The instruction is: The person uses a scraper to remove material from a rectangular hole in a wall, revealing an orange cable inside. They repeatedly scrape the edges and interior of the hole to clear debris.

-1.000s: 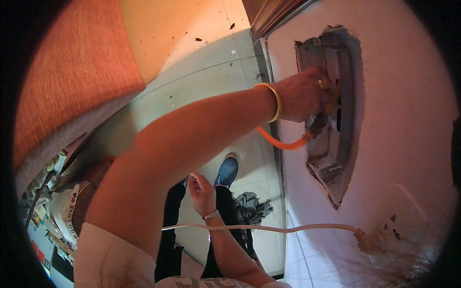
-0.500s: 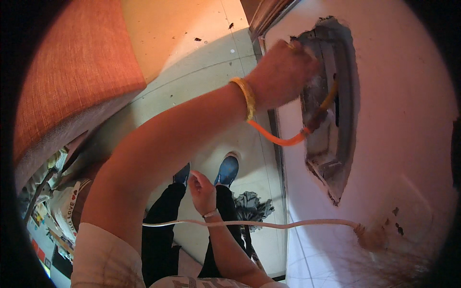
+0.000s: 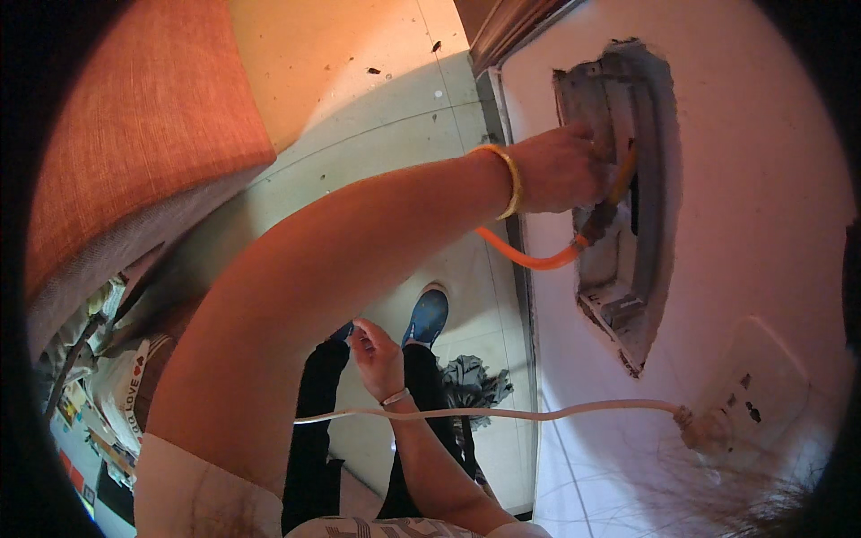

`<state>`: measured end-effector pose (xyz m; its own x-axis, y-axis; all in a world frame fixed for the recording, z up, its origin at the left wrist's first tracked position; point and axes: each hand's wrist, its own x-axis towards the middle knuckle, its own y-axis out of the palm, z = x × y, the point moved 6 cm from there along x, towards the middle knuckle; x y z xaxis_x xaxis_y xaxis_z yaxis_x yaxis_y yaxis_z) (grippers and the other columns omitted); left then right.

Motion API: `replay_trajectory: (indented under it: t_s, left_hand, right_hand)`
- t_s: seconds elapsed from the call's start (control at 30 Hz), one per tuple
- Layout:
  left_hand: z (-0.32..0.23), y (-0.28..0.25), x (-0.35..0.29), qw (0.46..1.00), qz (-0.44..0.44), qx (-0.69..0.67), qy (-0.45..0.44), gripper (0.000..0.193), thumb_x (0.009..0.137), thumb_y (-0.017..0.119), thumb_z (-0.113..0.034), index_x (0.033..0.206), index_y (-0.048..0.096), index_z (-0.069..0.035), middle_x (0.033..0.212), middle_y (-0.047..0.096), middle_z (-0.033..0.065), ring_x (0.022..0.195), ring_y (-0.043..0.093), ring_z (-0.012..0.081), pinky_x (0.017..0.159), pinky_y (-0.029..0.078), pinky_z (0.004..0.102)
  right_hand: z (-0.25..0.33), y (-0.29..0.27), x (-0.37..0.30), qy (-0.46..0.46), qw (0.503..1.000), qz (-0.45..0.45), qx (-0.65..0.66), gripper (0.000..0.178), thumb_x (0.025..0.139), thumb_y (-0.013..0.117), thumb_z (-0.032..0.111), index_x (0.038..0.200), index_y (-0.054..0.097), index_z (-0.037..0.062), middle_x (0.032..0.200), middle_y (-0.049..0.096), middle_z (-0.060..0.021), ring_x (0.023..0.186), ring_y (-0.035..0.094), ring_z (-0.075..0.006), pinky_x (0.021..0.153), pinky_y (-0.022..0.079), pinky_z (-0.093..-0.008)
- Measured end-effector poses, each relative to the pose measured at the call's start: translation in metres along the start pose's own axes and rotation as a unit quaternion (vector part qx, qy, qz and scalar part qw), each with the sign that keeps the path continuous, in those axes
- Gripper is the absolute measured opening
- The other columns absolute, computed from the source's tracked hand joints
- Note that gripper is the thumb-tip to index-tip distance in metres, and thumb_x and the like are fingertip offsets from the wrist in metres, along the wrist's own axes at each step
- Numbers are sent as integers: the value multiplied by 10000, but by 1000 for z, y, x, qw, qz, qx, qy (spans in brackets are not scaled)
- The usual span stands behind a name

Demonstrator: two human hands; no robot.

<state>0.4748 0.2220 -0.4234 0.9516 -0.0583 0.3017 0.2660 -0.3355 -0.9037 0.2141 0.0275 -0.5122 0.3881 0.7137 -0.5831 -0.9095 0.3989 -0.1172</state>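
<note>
My left hand [image 3: 565, 170], with a gold bracelet at the wrist, reaches into a rough-edged recess [image 3: 619, 287] cut in the pale wall. Its fingers are bent together inside the recess; what they hold, if anything, is hidden. Right beside the fingertips, a yellow-brown tube [image 3: 624, 175] comes out of the recess and joins an orange hose [image 3: 538, 263] at a dark joint. The hose passes behind my left forearm. My right hand [image 3: 379, 363] hangs in front of my legs, loosely curled, a gap between thumb and fingers and nothing seen in it.
A white cord [image 3: 502, 415] runs across to a plug at a wall socket [image 3: 758, 399]. An orange upholstered seat [image 3: 152, 99] stands at left, with clutter [image 3: 99, 359] below it. A grey crumpled bundle [image 3: 475, 381] lies by my blue shoe [image 3: 429, 314]. Dark bits dot the tiled floor.
My left hand has moved down and to the right within the recess, closer to the tube. My right hand stays about where it was.
</note>
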Motion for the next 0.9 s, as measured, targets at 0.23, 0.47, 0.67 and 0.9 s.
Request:
replay_trajectory:
  t_s: [0.23,0.47,0.67,0.9]
  left_hand:
    - [-5,-5,20,992,11,124,28,163,731,632,-163,875,705,-183,997,645,-38,1095,510,161,915,368,345]
    - [2,-23,22,974,151,162,-40,49,687,657,-153,722,691,-157,837,661,-8,1034,546,164,861,366,322]
    - [29,-58,-2,968,25,187,-164,49,664,648,-120,707,671,-115,770,631,43,914,581,203,739,454,342]
    - [-8,-26,13,995,-30,85,-33,104,707,625,-133,768,695,-87,848,654,72,937,602,227,715,489,367]
  right_hand:
    - [-8,-5,-1,24,1000,4,-18,245,826,614,96,1061,583,34,840,652,-105,745,646,-170,647,517,-270]
    - [-10,-5,-3,28,1000,-8,4,240,827,611,94,1057,584,31,832,653,-116,739,645,-174,643,517,-277]
    - [-9,1,-7,49,999,-8,-3,245,823,613,85,1061,584,37,837,653,-111,732,643,-170,643,517,-274]
    - [-5,3,-3,16,1000,3,-13,253,821,627,101,1062,579,38,830,649,-107,728,646,-181,634,519,-274]
